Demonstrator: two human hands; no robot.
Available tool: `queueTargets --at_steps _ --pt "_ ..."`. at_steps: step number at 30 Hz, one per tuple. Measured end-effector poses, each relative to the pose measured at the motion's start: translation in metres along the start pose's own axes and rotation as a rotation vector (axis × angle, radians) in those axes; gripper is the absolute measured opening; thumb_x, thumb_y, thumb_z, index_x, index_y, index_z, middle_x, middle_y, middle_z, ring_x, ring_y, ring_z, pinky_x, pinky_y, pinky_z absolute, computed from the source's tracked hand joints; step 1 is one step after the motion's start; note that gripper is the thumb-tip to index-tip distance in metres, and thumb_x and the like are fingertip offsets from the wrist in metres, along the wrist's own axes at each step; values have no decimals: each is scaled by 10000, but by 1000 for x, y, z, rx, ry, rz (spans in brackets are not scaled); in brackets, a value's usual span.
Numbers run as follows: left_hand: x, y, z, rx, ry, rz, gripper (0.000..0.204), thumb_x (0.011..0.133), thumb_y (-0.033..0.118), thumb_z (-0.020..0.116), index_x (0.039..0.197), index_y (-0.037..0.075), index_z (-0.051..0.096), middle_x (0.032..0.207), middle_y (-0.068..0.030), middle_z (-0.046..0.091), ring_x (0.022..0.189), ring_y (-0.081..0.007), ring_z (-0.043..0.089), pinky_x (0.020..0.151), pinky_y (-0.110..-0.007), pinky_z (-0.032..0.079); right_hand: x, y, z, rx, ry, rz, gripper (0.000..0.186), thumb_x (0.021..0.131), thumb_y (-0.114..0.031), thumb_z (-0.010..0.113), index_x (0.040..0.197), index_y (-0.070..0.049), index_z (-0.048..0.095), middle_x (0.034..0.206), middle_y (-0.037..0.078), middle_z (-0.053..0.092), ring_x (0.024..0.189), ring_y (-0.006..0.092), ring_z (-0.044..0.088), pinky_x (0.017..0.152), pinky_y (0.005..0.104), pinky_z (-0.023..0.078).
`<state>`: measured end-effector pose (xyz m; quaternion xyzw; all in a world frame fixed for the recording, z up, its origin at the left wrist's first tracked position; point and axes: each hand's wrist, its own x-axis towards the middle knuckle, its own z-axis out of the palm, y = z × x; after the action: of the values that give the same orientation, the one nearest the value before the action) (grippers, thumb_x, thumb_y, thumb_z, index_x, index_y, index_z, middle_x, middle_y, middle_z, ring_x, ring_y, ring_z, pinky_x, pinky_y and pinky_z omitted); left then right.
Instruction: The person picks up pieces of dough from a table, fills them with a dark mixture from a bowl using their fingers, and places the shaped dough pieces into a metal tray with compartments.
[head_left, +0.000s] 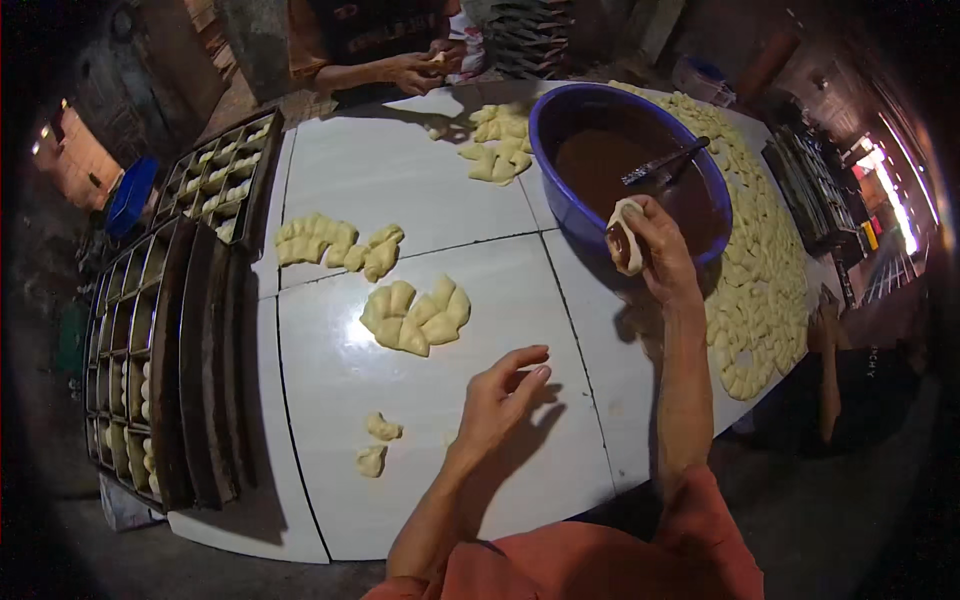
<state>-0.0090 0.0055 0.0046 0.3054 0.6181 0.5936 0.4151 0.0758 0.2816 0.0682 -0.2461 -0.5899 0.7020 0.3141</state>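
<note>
In my right hand, thumb and fingers close round a flattened piece of dough with brown filling on it. This hand is beside the near rim of a purple basin. Brown paste fills part of the basin, and a dark-handled, paste-smeared spreading tool rests in it. My left hand hovers over the white table, fingers apart and holding nothing. Just beyond it lies a cluster of pale dough pieces, with a second row of dough farther left. Two small dough pieces lie left of my left wrist.
Dough pieces cover the table's right side; more dough lies left of the basin. Divided metal trays line the left edge, some holding dough. Across the table a co-worker's hands work dough. Another person's arm is at right.
</note>
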Motion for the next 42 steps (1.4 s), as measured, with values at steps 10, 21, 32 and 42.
queueTargets --at_steps 10,21,32,42 --pt "-5 -24 -14 -851 57 -114 357 1029 326 572 1184 17 662 1067 -65 692 937 -142 652 871 -321 536 -100 75 103 358 -169 309 183 973 -134 587 1138 -60 552 983 29 642 827 83 644 714 232 552" --pt "-40 -25 -55 -462 530 13 279 972 175 673 1144 -41 711 964 -61 709 795 -81 631 707 -197 511 -155 113 170 -612 -121 -354 311 847 -71 766 1145 -24 690 1217 149 605 1070 222 624 832 355 549" --pt "-36 -5 -104 -400 218 -206 338 928 288 722 1112 7 688 967 -54 702 847 -123 668 682 -257 549 -156 102 179 -162 -198 155 238 955 -172 667 1093 22 678 957 54 675 844 103 593 764 267 494" --pt "-54 -5 -102 -378 211 -33 269 941 154 680 1142 -25 678 1028 -94 701 915 -147 676 713 -285 586 -152 116 182 -317 -281 -421 212 890 -62 728 1089 -31 663 1108 105 634 967 181 600 829 325 503"
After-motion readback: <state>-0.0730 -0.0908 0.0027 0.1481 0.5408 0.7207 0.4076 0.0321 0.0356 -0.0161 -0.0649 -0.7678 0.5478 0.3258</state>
